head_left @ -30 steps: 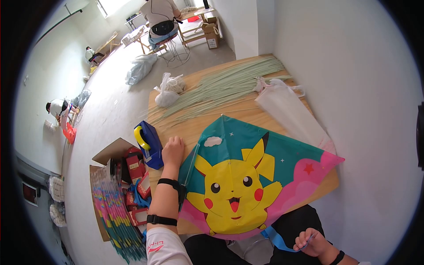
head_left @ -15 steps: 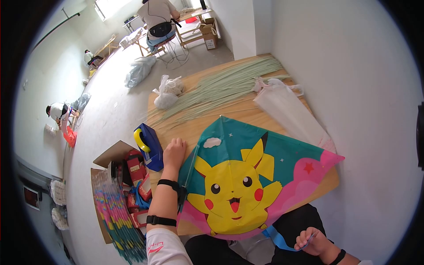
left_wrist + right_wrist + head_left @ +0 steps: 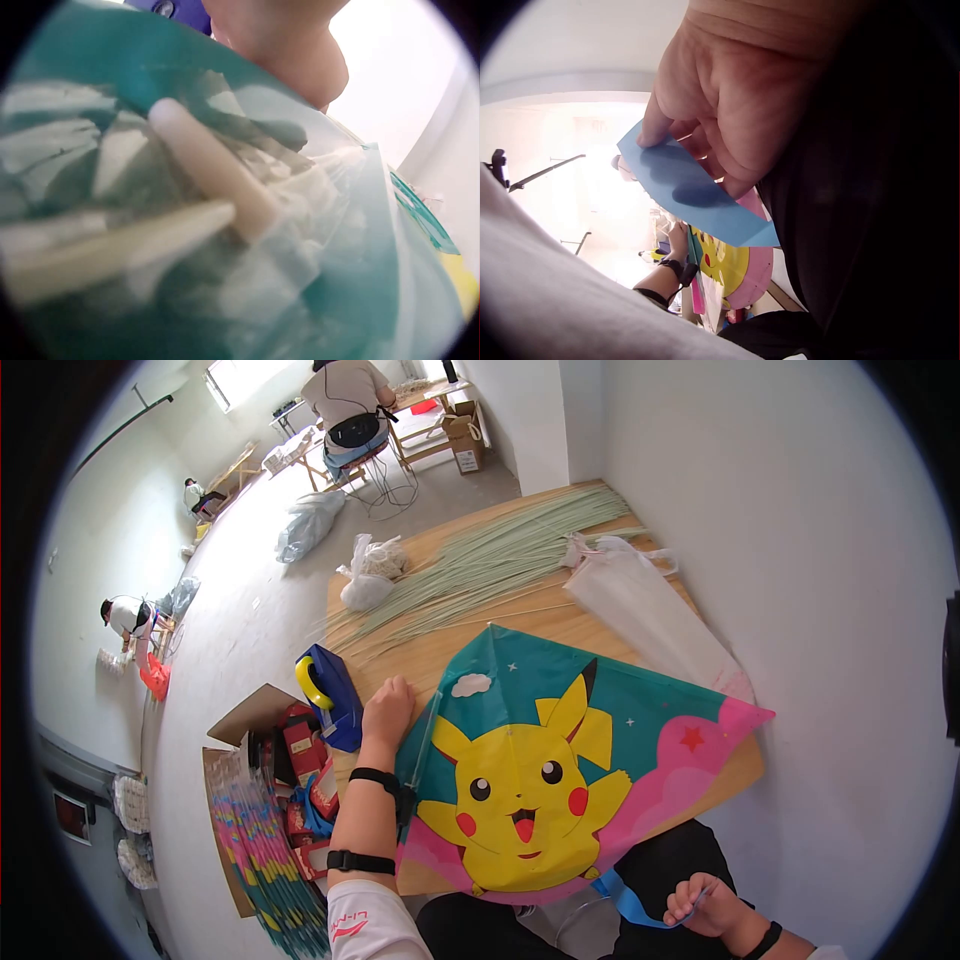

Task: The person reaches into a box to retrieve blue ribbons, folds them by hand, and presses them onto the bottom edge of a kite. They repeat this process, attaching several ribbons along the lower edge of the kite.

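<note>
A kite (image 3: 520,760) with a yellow cartoon figure on teal and pink lies over the front of the wooden table, partly across the person's lap. Beside its upper left edge, the left hand (image 3: 388,710) rests on the table near the blue tape dispenser (image 3: 333,695); its fingers look bent, and whether they hold anything is hidden. Clear plastic and a pale rod end (image 3: 210,172) fill the left wrist view under that hand (image 3: 285,45). Low on the right, the right hand (image 3: 700,905) pinches a blue strip (image 3: 632,905), also seen in the right wrist view (image 3: 697,191).
Thin green sticks (image 3: 500,555) spread over the table's back, between a bag of white material (image 3: 368,575) and a white plastic bag (image 3: 650,610). Left of the table, a box (image 3: 228,760) holds wrapped kites and red packets. Walls stand at right; other people sit farther off.
The head view has shifted slightly, so table and kite appear a little farther left. Both hands keep nearly the same pose and place relative to the kite.
</note>
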Demonstrator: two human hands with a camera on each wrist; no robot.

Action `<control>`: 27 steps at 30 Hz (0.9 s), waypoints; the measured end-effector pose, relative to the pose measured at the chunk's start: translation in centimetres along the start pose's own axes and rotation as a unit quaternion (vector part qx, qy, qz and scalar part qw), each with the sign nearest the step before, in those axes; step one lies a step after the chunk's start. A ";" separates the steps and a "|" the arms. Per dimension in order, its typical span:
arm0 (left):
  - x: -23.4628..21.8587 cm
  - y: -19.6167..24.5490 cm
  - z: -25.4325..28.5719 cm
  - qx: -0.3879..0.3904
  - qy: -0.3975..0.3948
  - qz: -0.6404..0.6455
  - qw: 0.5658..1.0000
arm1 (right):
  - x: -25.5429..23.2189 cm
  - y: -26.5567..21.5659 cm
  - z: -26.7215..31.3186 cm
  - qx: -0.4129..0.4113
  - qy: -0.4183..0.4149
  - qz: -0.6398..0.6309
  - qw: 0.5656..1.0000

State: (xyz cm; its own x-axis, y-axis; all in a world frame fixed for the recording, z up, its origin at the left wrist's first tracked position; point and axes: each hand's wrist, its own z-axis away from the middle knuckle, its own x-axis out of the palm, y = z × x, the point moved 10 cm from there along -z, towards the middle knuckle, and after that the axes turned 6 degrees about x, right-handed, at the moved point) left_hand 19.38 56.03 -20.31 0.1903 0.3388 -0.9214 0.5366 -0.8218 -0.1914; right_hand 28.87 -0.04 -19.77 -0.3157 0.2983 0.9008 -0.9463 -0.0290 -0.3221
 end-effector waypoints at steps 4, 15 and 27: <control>0.4 -0.8 -0.1 -0.026 -0.003 0.010 1.000 | 0.2 -0.3 0.2 -0.002 -0.002 0.008 1.000; 4.9 -7.2 2.3 -0.357 0.080 0.657 0.659 | 0.1 -0.3 0.3 -0.007 -0.008 0.012 1.000; -8.7 -1.6 4.5 -0.189 0.137 0.972 0.031 | -0.1 0.5 0.7 -0.017 -0.018 0.015 1.000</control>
State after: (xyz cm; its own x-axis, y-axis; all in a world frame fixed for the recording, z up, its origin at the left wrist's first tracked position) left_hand 13.11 52.34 -13.47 0.1367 -0.1491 0.9793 -0.7458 0.6352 0.2008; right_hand 28.42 -0.78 -19.82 -0.3461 0.2635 0.9004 -0.9338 -0.0040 -0.3578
